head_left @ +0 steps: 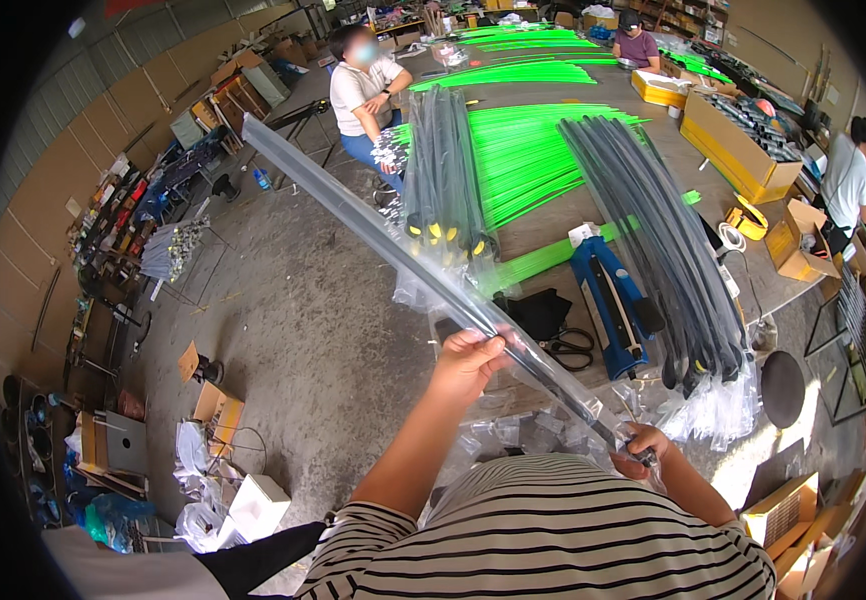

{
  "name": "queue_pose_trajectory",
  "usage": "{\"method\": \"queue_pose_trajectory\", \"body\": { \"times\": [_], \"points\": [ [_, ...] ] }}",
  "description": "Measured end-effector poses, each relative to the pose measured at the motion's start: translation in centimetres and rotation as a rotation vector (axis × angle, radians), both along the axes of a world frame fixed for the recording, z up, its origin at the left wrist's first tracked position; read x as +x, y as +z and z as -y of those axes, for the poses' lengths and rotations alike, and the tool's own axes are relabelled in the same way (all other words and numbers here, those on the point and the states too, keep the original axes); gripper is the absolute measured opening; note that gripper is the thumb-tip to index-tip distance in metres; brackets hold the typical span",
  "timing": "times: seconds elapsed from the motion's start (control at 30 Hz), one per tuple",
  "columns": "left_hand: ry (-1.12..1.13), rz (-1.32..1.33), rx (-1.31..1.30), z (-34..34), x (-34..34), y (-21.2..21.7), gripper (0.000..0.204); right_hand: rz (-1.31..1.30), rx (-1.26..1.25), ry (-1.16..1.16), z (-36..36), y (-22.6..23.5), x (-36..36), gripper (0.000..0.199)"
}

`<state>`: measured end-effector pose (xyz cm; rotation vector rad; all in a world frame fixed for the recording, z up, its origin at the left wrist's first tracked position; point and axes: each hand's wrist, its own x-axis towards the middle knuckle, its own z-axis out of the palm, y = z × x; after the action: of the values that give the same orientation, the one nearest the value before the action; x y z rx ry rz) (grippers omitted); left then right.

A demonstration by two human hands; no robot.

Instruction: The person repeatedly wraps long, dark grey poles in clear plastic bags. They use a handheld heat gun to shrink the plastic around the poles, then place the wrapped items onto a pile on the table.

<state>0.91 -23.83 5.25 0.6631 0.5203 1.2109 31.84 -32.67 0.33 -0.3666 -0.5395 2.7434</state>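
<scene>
My left hand (468, 358) is raised in front of my chest, fingers curled and pinching the clear plastic sleeve (353, 215) partway along its length. The sleeve is long and narrow, and it runs diagonally from my lower right up and away to the upper left, over the concrete floor (293, 330). A dark slender rod (553, 385) lies inside its lower part. My right hand (639, 446) is closed around the lower end of that rod and sleeve, just above my striped shirt (543, 530).

The bench (553, 235) stands directly ahead. On it, near my left hand, lie black scissors (571, 348) and a blue sealing tool (608, 300), side by side. Behind them are two bundles of dark bagged rods (443, 170), one on the left and a longer one on the right, with bright green rods (528, 150) spread between them. A yellow-sided carton (733, 150) sits at the right edge of the bench.

A seated person in a white top (358, 90) is at the far left side of the bench; two other people are further off.
</scene>
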Motion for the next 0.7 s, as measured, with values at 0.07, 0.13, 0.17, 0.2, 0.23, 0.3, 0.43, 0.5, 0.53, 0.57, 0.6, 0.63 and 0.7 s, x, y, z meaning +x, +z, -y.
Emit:
{"method": "queue_pose_trajectory", "body": {
  "times": [0.07, 0.13, 0.17, 0.2, 0.23, 0.3, 0.43, 0.5, 0.53, 0.57, 0.6, 0.63, 0.7],
  "points": [
    [0.024, 0.015, 0.035, 0.2, -0.1, 0.0, 0.014, 0.001, 0.05, 0.0, -0.1, -0.4, 0.2, 0.029],
    [0.049, 0.054, 0.066, 0.3, -0.2, 0.4, 0.012, 0.1, 0.166, -0.012, -0.8, 0.0, 0.2, 0.034],
    [0.051, 0.038, 0.043, 0.1, -0.4, 0.7, 0.011, 0.151, 0.22, -0.03, -1.1, 0.5, 0.3, 0.037],
    [0.086, 0.009, 0.03, 0.1, -0.9, 0.8, 0.009, 0.266, 0.307, -0.053, -1.6, 1.0, 0.3, 0.048],
    [0.119, -0.022, 0.018, 0.0, -1.8, 0.9, 0.007, 0.4, 0.407, -0.159, -1.9, 2.0, 0.3, 0.059],
    [0.335, 0.036, 0.022, -0.7, -3.5, -0.2, 0.006, 0.667, 0.573, -0.46, -2.6, 0.3, 2.5, 0.067],
    [0.503, -0.109, -0.121, -0.9, -7.3, -0.6, 0.004, 0.633, 0.516, -0.722, -2.9, 4.4, 5.4, 0.07],
    [0.552, -0.138, -0.153, -0.5, -8.6, -1.2, 0.008, 0.632, 0.509, -0.821, -2.5, 4.7, 6.1, 0.069],
    [0.518, -0.126, -0.143, -0.3, -9.4, -2.0, 0.009, 0.683, 0.514, -0.88, -1.8, 4.6, 6.0, 0.066],
    [0.492, -0.113, -0.129, 0.0, -10.2, -2.8, 0.01, 0.731, 0.525, -0.934, -1.4, 4.6, 5.7, 0.064],
    [0.468, -0.099, -0.116, -0.1, -10.7, -3.5, 0.012, 0.757, 0.58, -0.976, -1.0, 4.4, 5.2, 0.057],
    [0.52, -0.111, -0.153, -0.1, -10.2, -3.2, 0.012, 0.784, 0.635, -1.015, -0.6, 4.0, 4.5, 0.05],
    [0.629, -0.138, -0.226, 0.4, -8.9, -2.6, 0.014, 0.87, 0.662, -1.074, -0.6, 3.3, 3.6, 0.035]
  ]
}}
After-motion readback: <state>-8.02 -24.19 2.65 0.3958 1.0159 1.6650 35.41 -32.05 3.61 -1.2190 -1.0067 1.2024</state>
